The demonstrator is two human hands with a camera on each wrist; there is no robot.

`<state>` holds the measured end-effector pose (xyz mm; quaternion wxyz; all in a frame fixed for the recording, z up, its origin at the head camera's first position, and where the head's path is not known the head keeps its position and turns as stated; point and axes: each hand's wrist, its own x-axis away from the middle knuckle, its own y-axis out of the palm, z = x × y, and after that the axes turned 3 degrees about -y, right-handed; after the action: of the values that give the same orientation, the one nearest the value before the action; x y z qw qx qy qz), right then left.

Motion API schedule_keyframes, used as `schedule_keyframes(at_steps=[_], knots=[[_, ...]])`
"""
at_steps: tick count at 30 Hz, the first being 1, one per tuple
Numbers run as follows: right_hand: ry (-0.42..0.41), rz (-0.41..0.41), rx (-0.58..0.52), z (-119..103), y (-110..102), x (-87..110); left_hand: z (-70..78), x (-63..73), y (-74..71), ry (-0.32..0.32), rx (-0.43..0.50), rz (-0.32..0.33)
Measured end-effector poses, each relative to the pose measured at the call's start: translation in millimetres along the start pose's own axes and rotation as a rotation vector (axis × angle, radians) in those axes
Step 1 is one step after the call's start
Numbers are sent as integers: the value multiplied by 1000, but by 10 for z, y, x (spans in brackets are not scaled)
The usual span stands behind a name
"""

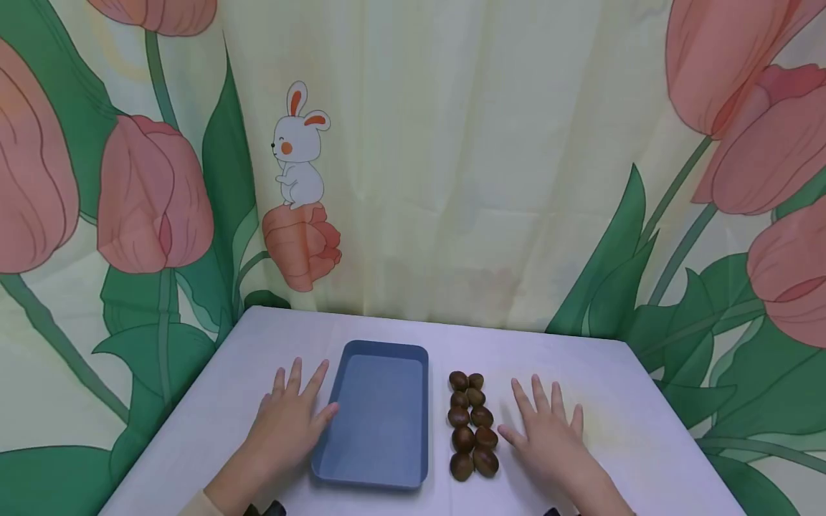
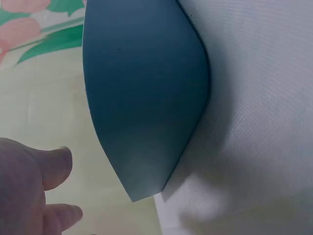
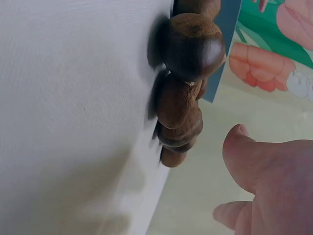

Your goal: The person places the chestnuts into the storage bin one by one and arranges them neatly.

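A blue-grey rectangular tray with a low rim lies on the white table, and nothing is in it. Several brown chestnuts stand to its right in two columns running away from me. My left hand is spread at the tray's left side, its thumb over or beside the rim; whether they touch I cannot tell. To the right of the chestnuts is my right hand, fingers spread and holding nothing. The tray's side wall fills the left wrist view, and the near chestnuts show large in the right wrist view.
The white-covered table ends at a curtain printed with tulips and a white rabbit. Dark pieces at the wrists show at the bottom edge of the head view.
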<state>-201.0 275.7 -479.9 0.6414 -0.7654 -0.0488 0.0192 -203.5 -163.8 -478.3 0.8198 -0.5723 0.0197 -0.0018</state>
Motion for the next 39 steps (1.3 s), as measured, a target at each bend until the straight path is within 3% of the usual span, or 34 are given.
schedule_keyframes(at_steps=[6, 11, 17, 21, 31, 39], knots=[[-74, 58, -44, 1, -114, -29, -2, -67, -26, 3, 165, -28], [-135, 98, -104, -12, -176, -93, 42, -58, -84, -56, 299, -35], [-182, 133, -226, 20, -164, -218, 12, -70, -82, -97, 414, 10], [-171, 164, -317, 31, -136, -306, -6, -77, -85, -114, 484, 21], [-26, 171, -601, 91, -66, -504, -70, -113, -51, -199, 689, -58], [-22, 138, -673, 119, 5, -695, -93, -135, -30, -261, 744, -110]])
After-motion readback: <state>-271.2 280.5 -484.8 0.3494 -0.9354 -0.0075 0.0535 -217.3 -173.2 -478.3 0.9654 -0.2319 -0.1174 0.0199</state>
